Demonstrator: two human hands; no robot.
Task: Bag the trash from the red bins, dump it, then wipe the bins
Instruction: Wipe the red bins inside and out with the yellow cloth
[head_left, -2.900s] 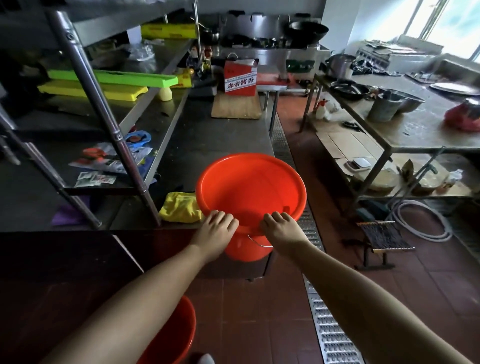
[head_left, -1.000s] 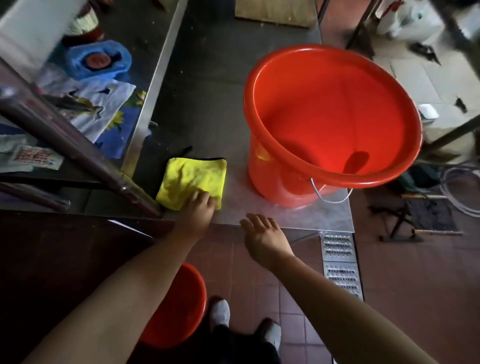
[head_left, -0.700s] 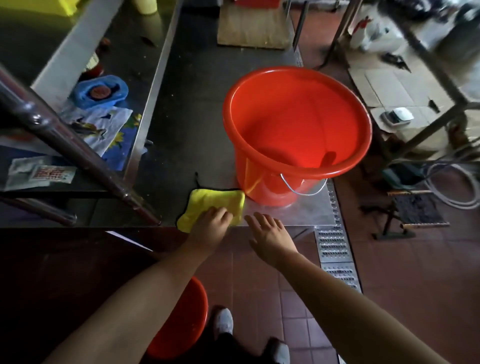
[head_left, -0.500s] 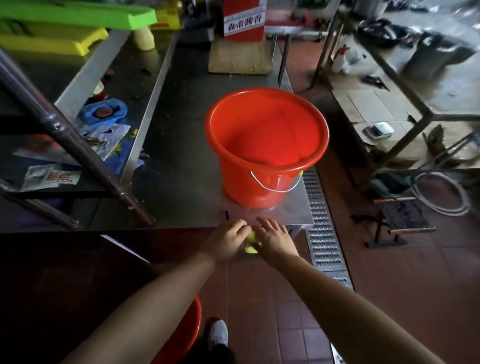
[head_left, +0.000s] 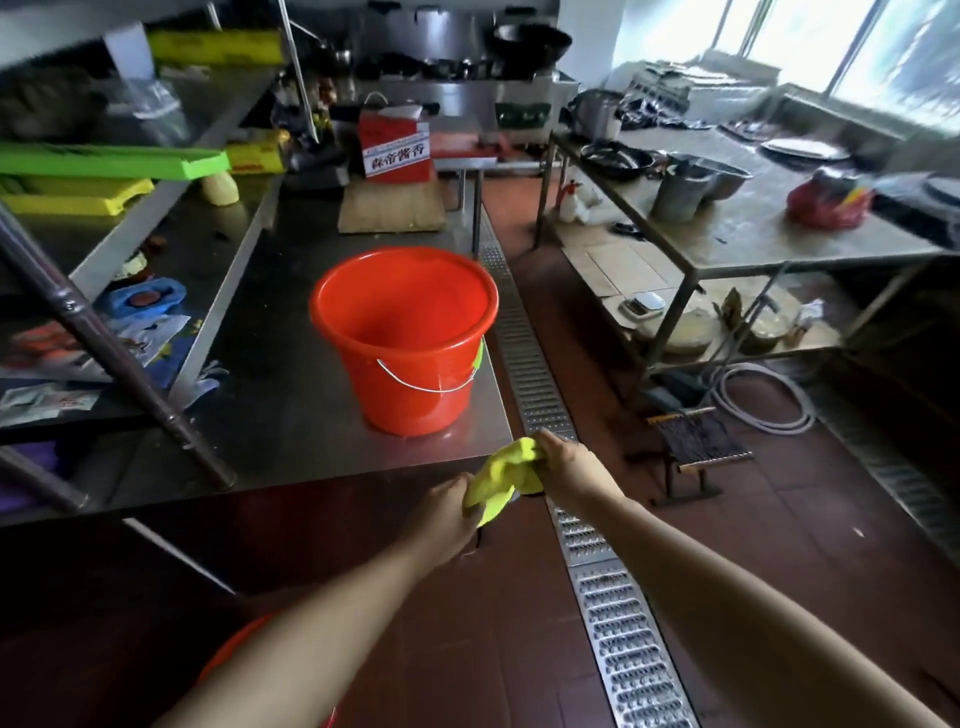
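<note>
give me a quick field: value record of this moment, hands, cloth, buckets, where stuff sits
left hand: grips the lower end of the yellow cloth
right hand: grips the upper end of the cloth
cloth: bunched between both hands, off the table, in front of its near edge
red bucket: upright on the steel table, near its right front corner, wire handle hanging down, inside looks empty
second red bucket: on the floor at bottom left, mostly hidden by the left arm
floor drain: runs along the table's right side
</note>
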